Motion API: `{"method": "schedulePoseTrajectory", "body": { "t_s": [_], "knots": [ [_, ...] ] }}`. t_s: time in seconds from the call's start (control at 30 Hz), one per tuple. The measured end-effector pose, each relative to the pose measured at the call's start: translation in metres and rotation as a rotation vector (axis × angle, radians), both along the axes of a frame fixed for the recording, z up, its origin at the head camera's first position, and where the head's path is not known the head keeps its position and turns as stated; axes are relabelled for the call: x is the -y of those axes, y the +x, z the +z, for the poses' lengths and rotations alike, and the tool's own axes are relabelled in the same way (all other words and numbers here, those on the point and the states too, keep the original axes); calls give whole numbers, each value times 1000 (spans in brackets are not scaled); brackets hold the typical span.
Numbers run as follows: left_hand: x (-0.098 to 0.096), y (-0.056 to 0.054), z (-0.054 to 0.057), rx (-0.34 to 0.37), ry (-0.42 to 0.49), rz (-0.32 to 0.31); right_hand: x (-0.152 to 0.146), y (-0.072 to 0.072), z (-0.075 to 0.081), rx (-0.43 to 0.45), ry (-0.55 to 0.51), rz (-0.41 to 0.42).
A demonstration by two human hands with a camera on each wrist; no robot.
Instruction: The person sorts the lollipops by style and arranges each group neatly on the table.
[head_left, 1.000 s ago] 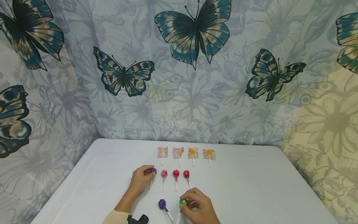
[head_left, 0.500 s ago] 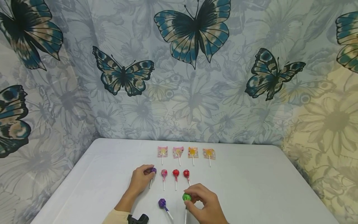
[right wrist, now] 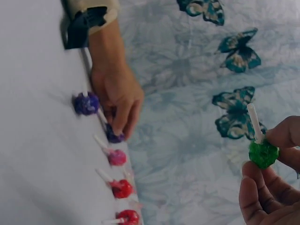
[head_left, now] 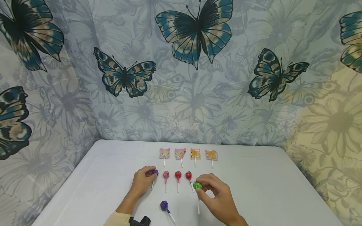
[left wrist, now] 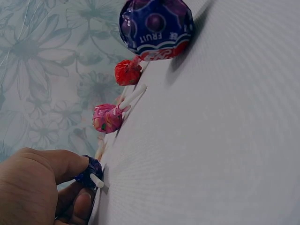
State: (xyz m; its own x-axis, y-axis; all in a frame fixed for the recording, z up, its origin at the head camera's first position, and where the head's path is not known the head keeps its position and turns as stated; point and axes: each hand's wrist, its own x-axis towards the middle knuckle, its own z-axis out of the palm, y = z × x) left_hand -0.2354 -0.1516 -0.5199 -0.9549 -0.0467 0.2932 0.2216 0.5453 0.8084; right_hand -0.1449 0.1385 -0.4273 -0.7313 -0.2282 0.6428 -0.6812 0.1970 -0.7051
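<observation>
My left hand (head_left: 143, 181) pinches the wrapped head of a purple lollipop (left wrist: 89, 172) at the left end of the middle row; its white stick points toward me. Between the thumb and fingers of my right hand (head_left: 217, 194) is a green lollipop (right wrist: 263, 153), held by its head near the right end of that row. A pink lollipop (head_left: 166, 175) and two red lollipops, one in the middle (head_left: 178, 175) and one at the right (head_left: 188, 175), lie between the hands. Nearer me lies another purple lollipop (head_left: 164, 205), large in the left wrist view.
Behind the middle row lies a row of flat lollipops in clear wrappers, two pinkish, left (head_left: 164, 153) and right (head_left: 180, 153), and two orange, left (head_left: 195, 154) and right (head_left: 211, 155). The white table (head_left: 260, 188) ends at a butterfly-patterned cloth backdrop (head_left: 198, 103).
My right hand has carried the green lollipop away from beside the near purple one, rightward and farther from me, to the right of the red lollipops. The left hand has stayed put.
</observation>
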Motion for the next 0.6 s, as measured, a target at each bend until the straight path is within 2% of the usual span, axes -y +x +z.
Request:
{"method": "schedulePoseTrajectory", "body": {
  "t_s": [0.4, 0.6],
  "knots": [
    [-1, 0, 1, -8, 2, 4, -14, -27, 1, -35, -21, -77],
    [0, 0, 0, -5, 2, 4, -18, -41, -2, 2, 8, -131]
  ]
}}
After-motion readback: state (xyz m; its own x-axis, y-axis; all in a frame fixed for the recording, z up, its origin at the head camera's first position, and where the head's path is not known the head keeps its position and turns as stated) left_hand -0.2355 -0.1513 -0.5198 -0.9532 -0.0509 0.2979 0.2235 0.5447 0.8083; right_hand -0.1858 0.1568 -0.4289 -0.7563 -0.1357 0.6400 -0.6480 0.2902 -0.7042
